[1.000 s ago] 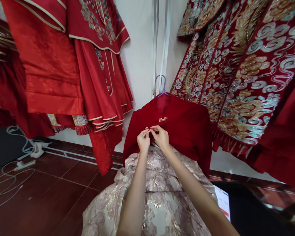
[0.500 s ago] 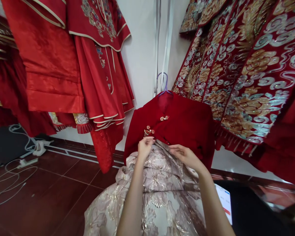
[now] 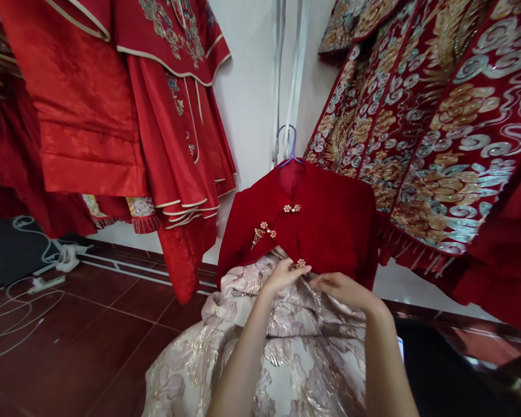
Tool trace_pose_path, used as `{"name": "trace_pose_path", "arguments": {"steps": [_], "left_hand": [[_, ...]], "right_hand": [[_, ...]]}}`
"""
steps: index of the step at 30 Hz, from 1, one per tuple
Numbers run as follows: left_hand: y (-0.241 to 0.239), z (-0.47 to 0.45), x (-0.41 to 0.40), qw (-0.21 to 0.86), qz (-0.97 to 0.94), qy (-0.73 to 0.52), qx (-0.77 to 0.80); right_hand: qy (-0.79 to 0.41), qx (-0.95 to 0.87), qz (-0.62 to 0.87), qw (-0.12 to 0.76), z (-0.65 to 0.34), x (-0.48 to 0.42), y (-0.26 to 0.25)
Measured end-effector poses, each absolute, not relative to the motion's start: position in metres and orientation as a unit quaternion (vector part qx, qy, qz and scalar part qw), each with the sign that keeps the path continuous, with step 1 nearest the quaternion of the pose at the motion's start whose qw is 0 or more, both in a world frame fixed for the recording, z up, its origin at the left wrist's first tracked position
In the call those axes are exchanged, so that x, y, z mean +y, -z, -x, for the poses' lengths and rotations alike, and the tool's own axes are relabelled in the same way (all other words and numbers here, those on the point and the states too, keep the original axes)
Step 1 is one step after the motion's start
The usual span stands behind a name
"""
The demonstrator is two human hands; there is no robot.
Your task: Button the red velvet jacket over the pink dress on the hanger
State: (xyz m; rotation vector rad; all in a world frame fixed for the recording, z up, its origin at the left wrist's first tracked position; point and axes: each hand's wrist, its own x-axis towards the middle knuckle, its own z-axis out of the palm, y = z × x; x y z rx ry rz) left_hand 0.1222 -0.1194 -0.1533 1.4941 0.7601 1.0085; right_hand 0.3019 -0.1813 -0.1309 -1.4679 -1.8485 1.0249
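Note:
A dark red velvet jacket (image 3: 330,220) hangs on a purple hanger (image 3: 290,149) against the white wall, over a pale gold brocade skirt (image 3: 282,347). It has three jewelled clasps: a top clasp (image 3: 292,208), a middle clasp (image 3: 264,230) with a tassel, and a bottom clasp (image 3: 301,263) at the hem. My left hand (image 3: 283,274) pinches at the bottom clasp with closed fingertips. Beside it to the right, my right hand (image 3: 342,288) holds the jacket's lower edge, fingers curled.
Red embroidered robes (image 3: 113,104) hang at the left, and heavily patterned red and gold robes (image 3: 434,127) at the right. White cables and a power strip (image 3: 39,284) lie on the dark red tiled floor. A dark surface (image 3: 443,370) sits at lower right.
Both hands left the middle clasp and moved down and right to the bottom clasp at the hem. The middle clasp now hangs in plain sight.

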Motion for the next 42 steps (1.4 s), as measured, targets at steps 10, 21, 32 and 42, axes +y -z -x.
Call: {"name": "trace_pose_path", "arguments": {"steps": [10, 21, 32, 42], "left_hand": [[0.148, -0.139, -0.134, 0.598, -0.628, -0.454, 0.205], [0.104, -0.110, -0.146, 0.658, -0.662, -0.290, 0.211], [0.127, -0.081, -0.123, 0.560, -0.658, -0.418, 0.283], [0.129, -0.078, -0.121, 0.617, -0.517, -0.457, 0.378]], "right_hand": [[-0.333, -0.633, 0.613, 0.336, -0.336, -0.190, 0.129], [-0.123, -0.564, 0.631, 0.519, -0.343, -0.172, 0.127], [-0.097, -0.486, 0.679, 0.542, -0.357, -0.169, 0.138], [-0.343, -0.649, 0.501, 0.458, -0.254, -0.188, 0.100]]}}
